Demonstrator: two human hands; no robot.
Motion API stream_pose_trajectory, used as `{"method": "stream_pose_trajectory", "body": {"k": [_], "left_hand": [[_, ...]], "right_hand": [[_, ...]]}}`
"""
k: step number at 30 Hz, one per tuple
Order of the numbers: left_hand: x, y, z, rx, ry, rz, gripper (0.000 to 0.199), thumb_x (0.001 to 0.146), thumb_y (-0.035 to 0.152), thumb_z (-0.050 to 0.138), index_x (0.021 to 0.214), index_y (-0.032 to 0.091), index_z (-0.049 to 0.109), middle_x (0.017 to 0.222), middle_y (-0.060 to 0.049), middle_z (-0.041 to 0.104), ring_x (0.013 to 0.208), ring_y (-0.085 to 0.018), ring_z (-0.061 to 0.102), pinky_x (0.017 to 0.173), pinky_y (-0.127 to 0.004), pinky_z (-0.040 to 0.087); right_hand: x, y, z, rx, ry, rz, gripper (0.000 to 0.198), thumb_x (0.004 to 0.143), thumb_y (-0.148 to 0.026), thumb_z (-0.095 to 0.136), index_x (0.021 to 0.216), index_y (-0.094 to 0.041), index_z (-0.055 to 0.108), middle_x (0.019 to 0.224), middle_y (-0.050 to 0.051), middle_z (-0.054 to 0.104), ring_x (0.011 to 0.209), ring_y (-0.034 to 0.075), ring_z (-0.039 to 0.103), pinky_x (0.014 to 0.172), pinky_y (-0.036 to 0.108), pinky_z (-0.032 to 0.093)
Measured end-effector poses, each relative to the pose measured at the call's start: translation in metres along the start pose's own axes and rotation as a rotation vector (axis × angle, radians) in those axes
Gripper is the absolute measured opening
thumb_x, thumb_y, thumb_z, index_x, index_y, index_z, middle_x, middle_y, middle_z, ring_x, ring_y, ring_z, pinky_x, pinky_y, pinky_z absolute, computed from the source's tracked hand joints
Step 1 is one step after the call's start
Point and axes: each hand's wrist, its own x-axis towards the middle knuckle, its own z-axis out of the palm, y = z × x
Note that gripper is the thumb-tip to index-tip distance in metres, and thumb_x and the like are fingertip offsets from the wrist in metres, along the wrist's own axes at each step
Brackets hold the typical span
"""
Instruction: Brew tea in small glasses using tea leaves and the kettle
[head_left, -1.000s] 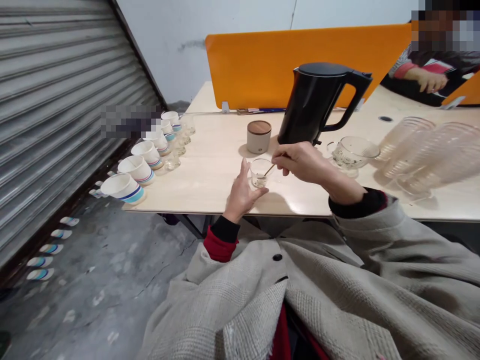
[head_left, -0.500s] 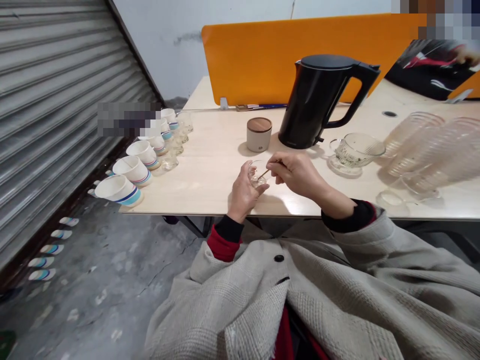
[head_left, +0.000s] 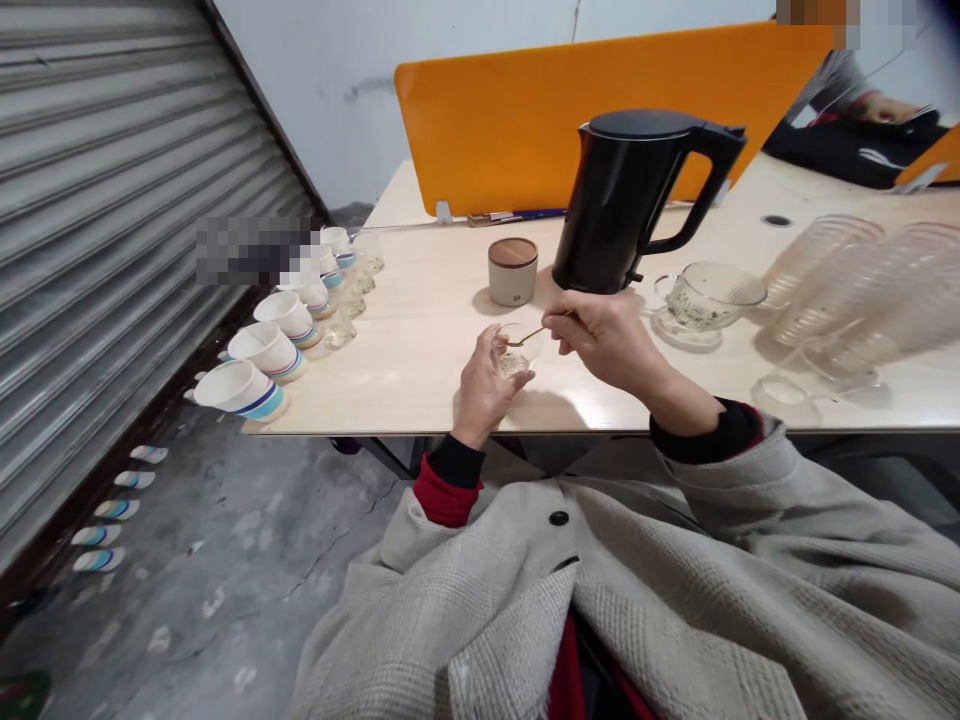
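Note:
My left hand (head_left: pixel 485 388) is wrapped around a small clear glass cup (head_left: pixel 517 362) near the table's front edge, and its thumb lies along the near side. Small dark bits show in the bottom of this cup. My right hand (head_left: pixel 596 335) pinches the handle of a thin brass-coloured spoon (head_left: pixel 527 338), whose tip is over the cup's mouth. Just behind the cup stands a grey canister (head_left: pixel 513 280) with a wooden lid. A black electric kettle (head_left: pixel 619 200) is upright behind my right hand. To its right sits a glass cup with a handle (head_left: pixel 697 305), holding green leaves.
Several striped paper cups (head_left: pixel 240 390) and small glass cups (head_left: pixel 337 328) line the table's left end. Stacked clear plastic cups (head_left: pixel 862 285) lie at the right. An orange divider (head_left: pixel 502 130) crosses the back. Beyond it, a person's hand (head_left: pixel 889 108) shows at the upper right.
The spoon has been raised from inside the glass cup to its mouth, my right hand shifting slightly up and right. My left hand keeps its hold. The camera view has shifted a little.

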Motion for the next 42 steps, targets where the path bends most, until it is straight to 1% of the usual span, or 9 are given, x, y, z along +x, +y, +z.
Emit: {"method": "stream_pose_trajectory", "body": {"k": [4,10,13,16,21,27,33,38,42], "left_hand": [[0.000,0.001,0.000,-0.002,0.001,-0.035,0.092,0.073,0.045,0.094,0.148,0.023,0.046,0.139,-0.016,0.067,0.126,-0.030,0.069,0.110,-0.046,0.052],[-0.001,0.000,-0.002,0.015,0.001,0.007,0.094,0.074,0.058,0.092,0.148,0.021,0.047,0.137,-0.016,0.067,0.125,-0.030,0.069,0.111,-0.045,0.052],[-0.001,0.001,-0.004,0.020,-0.002,0.024,0.096,0.072,0.061,0.092,0.147,0.021,0.047,0.136,-0.016,0.069,0.124,-0.031,0.069,0.110,-0.046,0.053],[-0.003,0.003,-0.005,0.009,-0.022,0.016,0.093,0.074,0.056,0.092,0.148,0.022,0.047,0.138,-0.016,0.069,0.126,-0.031,0.069,0.109,-0.047,0.054],[-0.003,0.003,-0.003,0.019,-0.035,-0.008,0.091,0.076,0.043,0.091,0.151,0.024,0.045,0.143,-0.015,0.066,0.133,-0.031,0.065,0.113,-0.048,0.052],[-0.003,0.003,-0.002,0.021,-0.035,-0.011,0.090,0.076,0.038,0.091,0.153,0.025,0.046,0.145,-0.015,0.065,0.136,-0.033,0.063,0.116,-0.051,0.049],[-0.005,0.007,-0.002,0.034,-0.023,-0.015,0.087,0.076,0.030,0.090,0.151,0.026,0.047,0.143,-0.013,0.066,0.133,-0.031,0.065,0.116,-0.050,0.050],[-0.004,0.002,-0.001,-0.025,-0.028,-0.035,0.090,0.075,0.036,0.092,0.151,0.026,0.046,0.144,-0.014,0.065,0.134,-0.032,0.064,0.111,-0.048,0.053],[-0.004,0.000,-0.001,-0.001,-0.030,-0.019,0.090,0.075,0.040,0.093,0.151,0.027,0.047,0.144,-0.014,0.065,0.133,-0.032,0.065,0.115,-0.052,0.050]], "right_hand": [[0.003,0.007,0.004,-0.032,-0.125,-0.012,0.023,0.099,-0.032,0.059,0.082,-0.019,0.066,0.061,0.000,0.064,0.056,0.014,0.061,0.061,0.027,0.043],[0.003,0.002,0.000,-0.033,-0.042,-0.036,0.020,0.099,-0.030,0.059,0.084,-0.019,0.066,0.065,0.000,0.065,0.060,0.014,0.062,0.063,0.027,0.044],[0.001,-0.001,0.004,-0.018,-0.083,-0.055,0.019,0.099,-0.027,0.058,0.084,-0.018,0.067,0.065,0.000,0.065,0.060,0.013,0.061,0.063,0.027,0.043],[-0.003,-0.005,0.003,0.013,-0.134,-0.051,0.019,0.099,-0.027,0.059,0.084,-0.019,0.067,0.064,-0.001,0.065,0.059,0.013,0.061,0.063,0.027,0.044],[-0.011,-0.009,-0.009,0.079,-0.030,0.013,0.026,0.102,-0.042,0.061,0.088,-0.021,0.068,0.067,0.000,0.066,0.061,0.013,0.063,0.063,0.027,0.047],[0.002,0.009,-0.016,0.071,-0.257,0.024,0.025,0.098,-0.038,0.064,0.082,-0.019,0.069,0.068,0.000,0.067,0.061,0.012,0.064,0.062,0.026,0.047],[0.006,0.012,-0.028,0.087,-0.184,0.023,0.019,0.095,-0.038,0.068,0.089,-0.022,0.075,0.068,0.000,0.068,0.063,0.014,0.064,0.063,0.027,0.047],[0.003,0.011,-0.019,0.036,-0.313,-0.023,0.020,0.095,-0.034,0.064,0.083,-0.021,0.073,0.071,0.002,0.069,0.063,0.014,0.063,0.061,0.026,0.046],[0.003,0.007,-0.014,-0.056,-0.201,-0.048,0.024,0.096,-0.035,0.065,0.080,-0.020,0.072,0.071,0.003,0.068,0.065,0.014,0.061,0.062,0.028,0.043]]}}
